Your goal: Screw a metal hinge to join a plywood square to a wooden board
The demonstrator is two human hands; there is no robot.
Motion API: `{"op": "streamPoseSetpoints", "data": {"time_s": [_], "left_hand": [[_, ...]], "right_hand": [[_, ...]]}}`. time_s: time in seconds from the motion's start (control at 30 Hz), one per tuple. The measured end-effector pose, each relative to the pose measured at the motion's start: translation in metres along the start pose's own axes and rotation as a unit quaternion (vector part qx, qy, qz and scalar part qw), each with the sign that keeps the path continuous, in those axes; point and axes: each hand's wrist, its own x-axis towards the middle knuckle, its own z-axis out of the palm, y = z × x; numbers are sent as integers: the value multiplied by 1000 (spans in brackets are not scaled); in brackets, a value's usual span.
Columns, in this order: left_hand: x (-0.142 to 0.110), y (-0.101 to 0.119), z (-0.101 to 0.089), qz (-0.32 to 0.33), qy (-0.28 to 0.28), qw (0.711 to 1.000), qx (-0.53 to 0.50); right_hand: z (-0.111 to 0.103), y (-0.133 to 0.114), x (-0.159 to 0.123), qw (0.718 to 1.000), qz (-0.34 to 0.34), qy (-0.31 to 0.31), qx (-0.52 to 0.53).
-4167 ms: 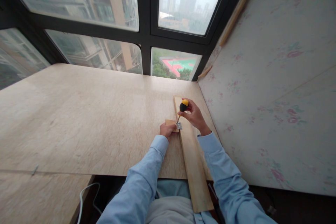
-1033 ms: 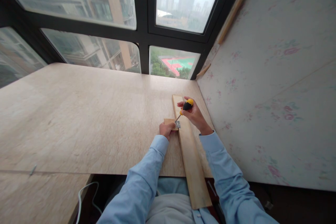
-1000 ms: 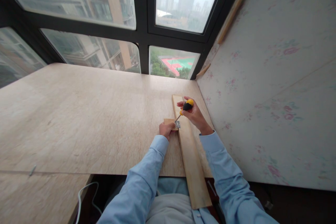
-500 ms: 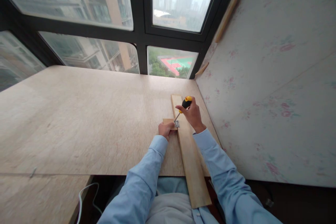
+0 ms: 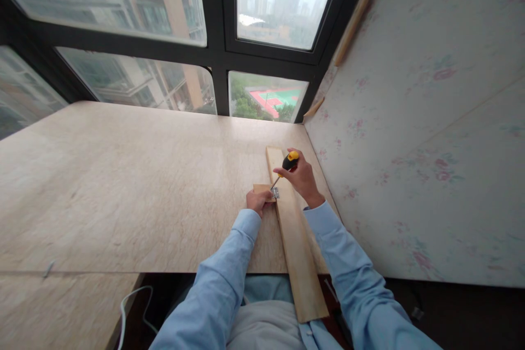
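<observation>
A long wooden plank point(image 5: 297, 251) lies on the table point(image 5: 123, 186), running from the far right toward me and overhanging the near edge. A small wooden block point(image 5: 261, 189) sits against its left side, joined by a small metal hinge point(image 5: 275, 192). My left hand point(image 5: 257, 200) is closed on the block, pressing it down. My right hand point(image 5: 299, 178) grips a screwdriver with a black and yellow handle point(image 5: 289, 161), its tip resting on the hinge.
A wall with flowered paper point(image 5: 410, 120) rises close on the right of the plank. Dark-framed windows point(image 5: 221, 54) stand behind the table. A white cable point(image 5: 125, 306) hangs below the table's near edge at the left.
My right hand has turned on the screwdriver handle, and the handle has tilted a little. The left hand stays on the block. The view has shifted slightly.
</observation>
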Motion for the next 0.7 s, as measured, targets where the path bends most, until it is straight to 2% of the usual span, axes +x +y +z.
{"op": "streamPoseSetpoints", "data": {"time_s": [0.07,0.1,0.2,0.3,0.4,0.47,0.57,0.63,0.7], "left_hand": [[0,0,0,0,-1,1000,-2],[0,-1,0,0,-2,1000,-4],[1,-1,-1,1,-6,1000,-8],[2,-2,-1,3,-7,1000,-11],[2,-1,0,5,-7,1000,-15],[2,0,0,2,-8,1000,-15],[0,3,1,-3,-7,1000,-14],[-1,4,1,-5,-4,1000,-13],[-1,4,0,-5,-5,1000,-13]], "right_hand": [[6,1,1,997,4,46,-57],[9,3,1,998,14,43,-48],[14,11,1,995,31,-33,89],[11,15,0,966,21,-120,229],[2,11,-1,953,26,-160,256],[-2,6,-1,967,29,-142,211],[0,0,-2,998,11,-35,42],[5,-1,-1,997,2,40,-62],[12,1,0,994,9,63,-88]]}}
